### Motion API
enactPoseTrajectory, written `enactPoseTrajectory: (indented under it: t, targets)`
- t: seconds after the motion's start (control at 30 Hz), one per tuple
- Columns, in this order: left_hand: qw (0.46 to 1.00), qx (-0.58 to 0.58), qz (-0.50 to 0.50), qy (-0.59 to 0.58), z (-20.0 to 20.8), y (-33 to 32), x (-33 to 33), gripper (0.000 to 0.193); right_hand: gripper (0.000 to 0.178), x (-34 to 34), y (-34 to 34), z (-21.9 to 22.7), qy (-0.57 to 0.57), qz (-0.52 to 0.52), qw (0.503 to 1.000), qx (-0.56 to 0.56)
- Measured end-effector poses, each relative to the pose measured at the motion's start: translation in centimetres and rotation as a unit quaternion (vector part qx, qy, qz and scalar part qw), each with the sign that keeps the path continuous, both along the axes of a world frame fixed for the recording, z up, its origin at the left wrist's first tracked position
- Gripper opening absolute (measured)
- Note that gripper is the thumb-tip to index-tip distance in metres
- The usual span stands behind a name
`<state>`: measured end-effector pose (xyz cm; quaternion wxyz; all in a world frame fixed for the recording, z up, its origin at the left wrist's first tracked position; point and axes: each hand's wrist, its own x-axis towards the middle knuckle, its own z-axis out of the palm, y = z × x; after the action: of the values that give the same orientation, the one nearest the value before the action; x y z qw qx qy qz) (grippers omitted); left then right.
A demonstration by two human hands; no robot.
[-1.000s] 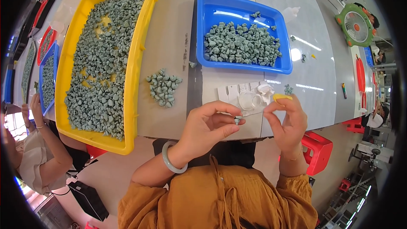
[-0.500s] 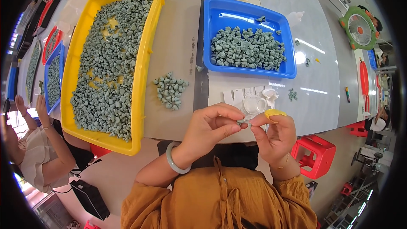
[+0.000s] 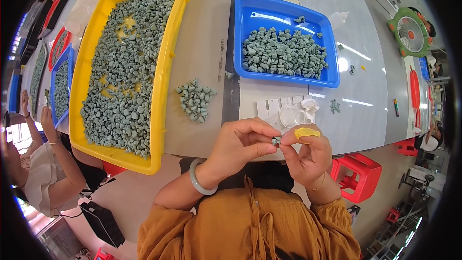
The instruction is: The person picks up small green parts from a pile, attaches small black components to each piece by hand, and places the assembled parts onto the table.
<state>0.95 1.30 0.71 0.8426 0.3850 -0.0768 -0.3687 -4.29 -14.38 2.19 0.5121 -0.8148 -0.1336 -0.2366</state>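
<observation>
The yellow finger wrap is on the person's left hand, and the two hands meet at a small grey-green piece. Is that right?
Not quite: the head view shows the yellow finger wrap on the right hand, not the left hand. The two do meet at a small grey-green piece.

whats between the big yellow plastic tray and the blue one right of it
Head view: a small heap of grey-green, stone-like pieces, and one loose piece nearer the blue plastic tray.

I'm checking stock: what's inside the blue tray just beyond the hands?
The blue tray holds a heap of small grey-green pieces, a few lying apart. Its blue bottom shows at the far side; under the heap it is hidden.
</observation>
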Motion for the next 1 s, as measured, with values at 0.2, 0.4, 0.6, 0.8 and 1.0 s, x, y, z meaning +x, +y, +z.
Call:
enactPoseTrajectory:
  t: [0.2,0.4,0.6,0.8,1.0]
  targets:
    - [1.0,-0.007,-0.003,0.008,-0.3,0.0,0.0,0.021,0.031,0.3,0.2,0.5,-0.044,-0.009,0.996,-0.079]
    - [0.999,-0.024,-0.011,0.029,-0.7,0.2,0.6,0.019,0.03,1.0,0.0,1.0,-0.076,0.015,0.982,-0.17]
    - [1.0,-0.006,-0.008,0.012,-0.3,0.8,0.2,0.018,0.024,1.1,0.7,2.3,-0.079,0.025,0.973,-0.217]
    - [0.999,-0.033,-0.024,-0.006,-1.4,-0.2,-0.4,0.017,0.02,0.1,0.8,2.7,-0.119,-0.015,0.968,-0.222]
    - [0.999,-0.027,-0.023,-0.011,-1.3,0.4,-0.3,0.016,0.02,0.7,0.3,2.5,-0.127,0.035,0.968,-0.212]
